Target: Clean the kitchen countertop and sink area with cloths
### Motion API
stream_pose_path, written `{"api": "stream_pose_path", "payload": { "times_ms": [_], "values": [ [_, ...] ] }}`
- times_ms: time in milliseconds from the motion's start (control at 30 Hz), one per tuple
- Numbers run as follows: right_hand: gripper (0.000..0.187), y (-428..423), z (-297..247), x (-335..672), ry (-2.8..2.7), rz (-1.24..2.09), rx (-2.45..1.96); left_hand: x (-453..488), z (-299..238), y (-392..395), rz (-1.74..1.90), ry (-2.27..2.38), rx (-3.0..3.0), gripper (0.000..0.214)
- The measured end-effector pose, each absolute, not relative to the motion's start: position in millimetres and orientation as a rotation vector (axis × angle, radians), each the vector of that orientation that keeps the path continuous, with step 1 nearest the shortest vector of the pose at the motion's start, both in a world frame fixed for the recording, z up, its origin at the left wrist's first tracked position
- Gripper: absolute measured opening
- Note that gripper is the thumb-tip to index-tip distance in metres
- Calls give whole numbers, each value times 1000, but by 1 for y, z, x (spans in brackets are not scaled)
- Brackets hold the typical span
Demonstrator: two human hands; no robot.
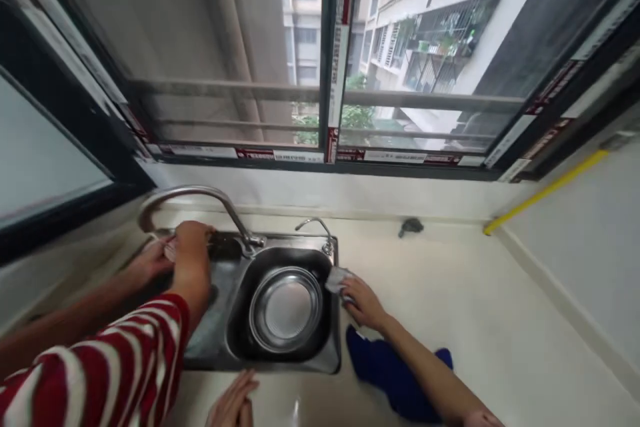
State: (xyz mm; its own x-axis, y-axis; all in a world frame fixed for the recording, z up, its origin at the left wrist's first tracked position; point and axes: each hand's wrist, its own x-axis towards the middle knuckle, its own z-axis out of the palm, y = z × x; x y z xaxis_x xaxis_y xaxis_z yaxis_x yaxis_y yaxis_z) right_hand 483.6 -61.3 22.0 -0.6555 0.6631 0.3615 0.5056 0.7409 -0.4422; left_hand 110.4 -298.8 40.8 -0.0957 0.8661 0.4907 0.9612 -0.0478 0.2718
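Note:
My right hand (365, 301) is closed on a light grey cloth (339, 278), which touches the right rim of the sink (333, 347) and the counter beside it. At the bottom, my left hand (233, 401) rests near the counter's front edge, its fingers stretched out and holding nothing. In the right basin sits a round stainless steel basin (287, 310). Dark blue cloth (390, 367) lies on the counter beneath my right forearm.
A co-worker's hands (193, 240) are over the left basin, with a red-and-white striped sleeve (110, 360) reaching in from the left. A large curved faucet (200, 191) and a thin tap (317, 221) stand behind. A dark object (411, 227) and yellow pipe (545, 193) are right.

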Motion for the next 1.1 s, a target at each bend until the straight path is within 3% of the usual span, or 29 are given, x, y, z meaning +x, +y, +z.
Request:
{"api": "stream_pose_path", "payload": {
  "times_ms": [200,400,567,700,867,1100],
  "values": [
    [34,-115,16,550,-2579,686,-791,122,35,-317,-918,-2042,-2110,31],
    [55,-69,5,666,-2401,248,-1538,125,39,-314,-1065,-2295,-2074,32],
    [62,-16,3,642,-2105,16,-1904,127,44,-318,-1005,-2431,-2101,36],
    [59,-2,4,566,-2061,-7,-1781,124,43,-316,-1006,-2405,-2113,36],
    [56,-41,9,500,-2398,65,-1422,119,32,-315,-1061,-2356,-2134,34],
    [54,-75,18,502,-2752,217,-915,113,21,-315,-1041,-2240,-2173,31]
  ]
}}
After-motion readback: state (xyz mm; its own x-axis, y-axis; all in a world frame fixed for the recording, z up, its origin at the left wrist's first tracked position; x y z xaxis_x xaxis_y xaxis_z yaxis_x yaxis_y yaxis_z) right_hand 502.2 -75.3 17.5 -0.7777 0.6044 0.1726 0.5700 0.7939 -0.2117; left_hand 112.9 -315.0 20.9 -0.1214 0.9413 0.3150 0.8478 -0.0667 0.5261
